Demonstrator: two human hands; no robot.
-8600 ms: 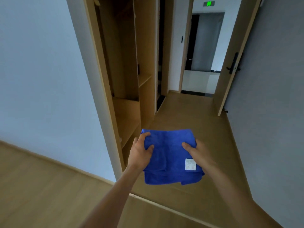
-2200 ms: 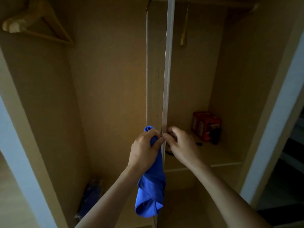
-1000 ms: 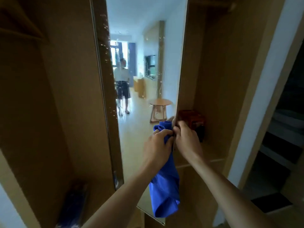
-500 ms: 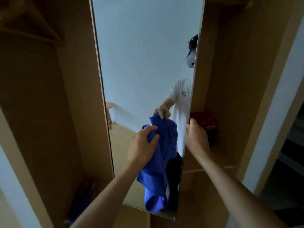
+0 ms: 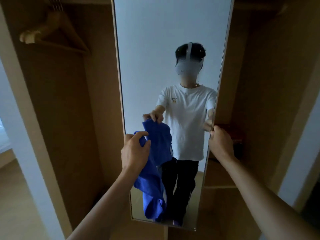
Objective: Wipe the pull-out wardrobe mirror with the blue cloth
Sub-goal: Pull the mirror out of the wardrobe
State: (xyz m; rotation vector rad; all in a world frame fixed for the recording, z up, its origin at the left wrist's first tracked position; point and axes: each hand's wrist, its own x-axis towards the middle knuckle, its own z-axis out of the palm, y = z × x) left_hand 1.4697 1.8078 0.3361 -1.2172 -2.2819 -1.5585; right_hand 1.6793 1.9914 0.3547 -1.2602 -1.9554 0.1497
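The tall pull-out mirror (image 5: pixel 152 58) stands in the middle of the open wardrobe, its glass turned to face me. It reflects a person in a white T-shirt and dark trousers. My left hand (image 5: pixel 134 150) grips the top of the blue cloth (image 5: pixel 149 181), which hangs down in front of the mirror's lower left part. My right hand (image 5: pixel 220 141) holds the mirror's right edge at about mid height, fingers curled round the frame. Small specks dot the glass.
Wooden hangers (image 5: pixel 50 32) hang at the upper left inside the wardrobe. A red box (image 5: pixel 232 134) sits on a shelf behind the mirror's right edge. Wardrobe side panels (image 5: pixel 22 94) close in left and right. Wooden floor shows at the lower left.
The mirror has swung round from edge-on to facing me. My right hand stayed on its right edge; my left hand let go of the frame and now holds only the cloth.
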